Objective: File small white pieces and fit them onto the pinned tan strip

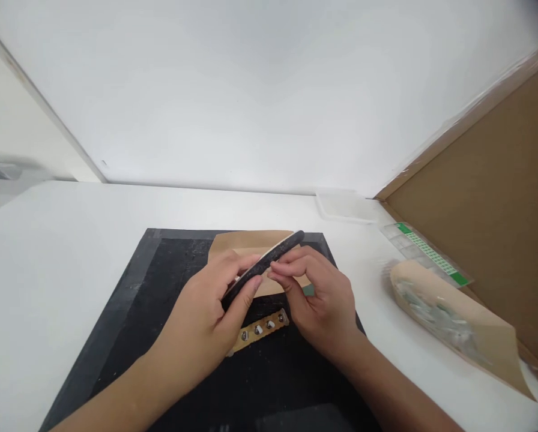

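My left hand (210,306) grips a dark, narrow nail file (269,258), its thumb on the near side and its fingers behind. The file slants up to the right, with a pale edge on top. My right hand (320,291) is closed in a pinch right beside the middle of the file. Whatever lies between its fingertips is too small or hidden to make out. Below the hands lies a yellowish strip (251,336) bearing several small metallic and white pieces, partly covered by my left hand. Behind the hands is a sheet of brown paper (233,241).
A black mat (129,312) covers the middle of the white table (48,258). To the right, a brown paper holder (489,336) contains clear plastic pieces, near a clear case with a green-and-white label (435,255). A translucent tray (345,207) stands at the back, beside a brown board (489,180).
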Motion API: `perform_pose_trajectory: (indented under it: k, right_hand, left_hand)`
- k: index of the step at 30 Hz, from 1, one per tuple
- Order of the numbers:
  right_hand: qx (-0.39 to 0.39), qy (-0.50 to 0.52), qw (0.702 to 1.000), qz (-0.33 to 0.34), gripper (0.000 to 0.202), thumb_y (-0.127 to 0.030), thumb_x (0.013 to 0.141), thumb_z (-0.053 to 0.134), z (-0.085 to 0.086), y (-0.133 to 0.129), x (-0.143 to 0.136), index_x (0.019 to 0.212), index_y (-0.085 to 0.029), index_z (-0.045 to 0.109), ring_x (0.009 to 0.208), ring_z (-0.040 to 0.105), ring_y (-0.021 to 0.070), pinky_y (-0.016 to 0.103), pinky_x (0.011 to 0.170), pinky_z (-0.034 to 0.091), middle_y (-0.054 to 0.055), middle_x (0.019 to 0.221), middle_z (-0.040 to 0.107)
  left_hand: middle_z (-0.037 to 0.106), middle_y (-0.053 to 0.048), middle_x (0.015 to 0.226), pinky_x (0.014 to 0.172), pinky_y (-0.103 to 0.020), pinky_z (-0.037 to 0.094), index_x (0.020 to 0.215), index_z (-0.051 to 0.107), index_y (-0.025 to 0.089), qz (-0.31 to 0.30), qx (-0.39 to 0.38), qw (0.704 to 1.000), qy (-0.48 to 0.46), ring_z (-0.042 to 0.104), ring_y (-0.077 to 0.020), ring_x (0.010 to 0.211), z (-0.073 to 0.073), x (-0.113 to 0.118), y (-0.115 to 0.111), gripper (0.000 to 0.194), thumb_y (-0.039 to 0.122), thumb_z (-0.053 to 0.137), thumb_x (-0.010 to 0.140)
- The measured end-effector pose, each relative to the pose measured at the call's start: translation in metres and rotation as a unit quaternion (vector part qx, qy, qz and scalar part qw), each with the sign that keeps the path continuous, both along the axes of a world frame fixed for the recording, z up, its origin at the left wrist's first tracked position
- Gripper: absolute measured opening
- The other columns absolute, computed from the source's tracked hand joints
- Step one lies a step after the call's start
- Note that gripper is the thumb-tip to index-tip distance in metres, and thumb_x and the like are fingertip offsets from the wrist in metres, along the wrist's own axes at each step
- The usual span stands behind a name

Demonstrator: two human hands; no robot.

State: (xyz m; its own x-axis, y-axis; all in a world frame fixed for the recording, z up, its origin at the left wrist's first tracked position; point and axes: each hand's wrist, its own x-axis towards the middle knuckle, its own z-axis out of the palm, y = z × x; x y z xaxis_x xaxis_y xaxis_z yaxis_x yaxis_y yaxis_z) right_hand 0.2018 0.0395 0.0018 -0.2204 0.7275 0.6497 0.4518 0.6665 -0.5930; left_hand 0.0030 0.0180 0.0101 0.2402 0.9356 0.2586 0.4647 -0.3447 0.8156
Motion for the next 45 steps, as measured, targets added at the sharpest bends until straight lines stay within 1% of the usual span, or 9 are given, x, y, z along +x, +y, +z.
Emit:
perform_pose_trajectory:
  k: [2, 4, 10, 18, 24, 30, 37, 42, 45]
  right_hand:
    - [0.026, -0.018, 0.999, -0.010, 0.014, -0.009, 0.098, 0.069, -0.001, -0.001, -0.002, 0.096, -0.023, 0.068, 0.085, 0.070, 0.0163, 0.031, 0.073, 0.057, 0.002, 0.092, 0.072]
    - [0.036, -0.026, 0.999, -0.020, 0.015, -0.008, 0.098, 0.068, -0.002, -0.001, -0.004, 0.097, -0.023, 0.067, 0.087, 0.070, 0.0170, 0.032, 0.074, 0.058, 0.003, 0.092, 0.072]
    - [0.024, -0.029, 0.999, -0.031, 0.013, -0.011, 0.101, 0.065, -0.007, -0.002, -0.007, 0.100, -0.024, 0.065, 0.091, 0.073, 0.0182, 0.032, 0.080, 0.062, 0.004, 0.095, 0.075]
    - [0.044, -0.076, 0.996, -0.013, 0.014, -0.011, 0.102, 0.059, -0.011, -0.003, -0.006, 0.098, -0.024, 0.059, 0.084, 0.074, 0.0177, 0.029, 0.073, 0.059, 0.003, 0.089, 0.076]
    - [0.070, -0.088, 0.992, -0.056, 0.017, -0.008, 0.101, 0.057, -0.011, -0.001, -0.008, 0.097, -0.024, 0.057, 0.081, 0.071, 0.0194, 0.033, 0.070, 0.057, 0.004, 0.087, 0.073]
    - [0.081, -0.123, 0.988, -0.040, 0.020, -0.009, 0.103, 0.053, -0.008, 0.004, -0.008, 0.090, -0.024, 0.051, 0.075, 0.065, 0.0181, 0.031, 0.068, 0.051, 0.003, 0.082, 0.069]
    - [0.089, -0.149, 0.984, -0.049, 0.022, -0.005, 0.101, 0.052, -0.002, 0.005, -0.007, 0.090, -0.024, 0.050, 0.072, 0.060, 0.0177, 0.031, 0.068, 0.045, 0.002, 0.078, 0.066]
    - [0.071, -0.164, 0.984, -0.014, 0.026, -0.007, 0.101, 0.054, 0.000, 0.006, -0.007, 0.084, -0.024, 0.045, 0.066, 0.054, 0.0162, 0.030, 0.065, 0.042, 0.001, 0.075, 0.063]
    - [0.082, -0.135, 0.987, -0.041, 0.023, -0.006, 0.102, 0.054, -0.002, 0.009, -0.007, 0.088, -0.024, 0.048, 0.074, 0.060, 0.0173, 0.031, 0.071, 0.045, 0.002, 0.080, 0.066]
  left_hand:
    - [0.074, -0.002, 0.112, 0.067, -0.026, 0.060, 0.135, 0.071, 0.033, -0.003, -0.034, 0.999, -0.035, 0.070, -0.0109, 0.065, 0.003, 0.001, -0.001, 0.031, 0.034, 0.055, 0.108]
    - [0.072, 0.001, 0.095, 0.059, -0.024, 0.058, 0.131, 0.075, 0.032, 0.006, -0.060, 0.996, -0.061, 0.064, -0.0070, 0.050, 0.003, 0.002, -0.001, 0.030, 0.034, 0.057, 0.107]
    - [0.062, 0.006, 0.064, 0.057, -0.023, 0.055, 0.123, 0.080, 0.030, 0.036, -0.081, 0.993, -0.082, 0.064, -0.0094, 0.047, -0.003, 0.003, -0.001, 0.027, 0.037, 0.061, 0.106]
    - [0.064, 0.003, 0.068, 0.057, -0.023, 0.052, 0.109, 0.083, 0.028, 0.035, -0.055, 0.996, -0.062, 0.064, -0.0098, 0.055, -0.002, 0.003, -0.001, 0.025, 0.036, 0.060, 0.106]
    - [0.061, 0.002, 0.066, 0.053, -0.022, 0.049, 0.090, 0.081, 0.023, 0.030, -0.013, 0.998, -0.062, 0.063, -0.0110, 0.058, 0.000, 0.005, -0.003, 0.028, 0.033, 0.060, 0.106]
    - [0.058, 0.000, 0.067, 0.055, -0.024, 0.046, 0.058, 0.067, 0.019, 0.036, 0.015, 0.998, -0.045, 0.060, -0.0104, 0.060, -0.002, 0.007, -0.002, 0.051, 0.028, 0.057, 0.107]
    - [0.055, -0.001, 0.069, 0.061, -0.027, 0.047, 0.068, 0.069, 0.018, 0.035, 0.067, 0.997, -0.028, 0.058, -0.0124, 0.062, -0.001, 0.008, -0.002, 0.042, 0.022, 0.054, 0.107]
    - [0.055, -0.001, 0.071, 0.062, -0.027, 0.049, 0.079, 0.073, 0.017, 0.036, 0.086, 0.995, -0.021, 0.059, -0.0126, 0.063, -0.002, 0.008, -0.003, 0.033, 0.020, 0.055, 0.106]
    - [0.056, 0.000, 0.069, 0.060, -0.024, 0.050, 0.075, 0.072, 0.017, 0.037, 0.069, 0.997, -0.029, 0.061, -0.0108, 0.061, -0.004, 0.008, -0.003, 0.035, 0.020, 0.056, 0.106]
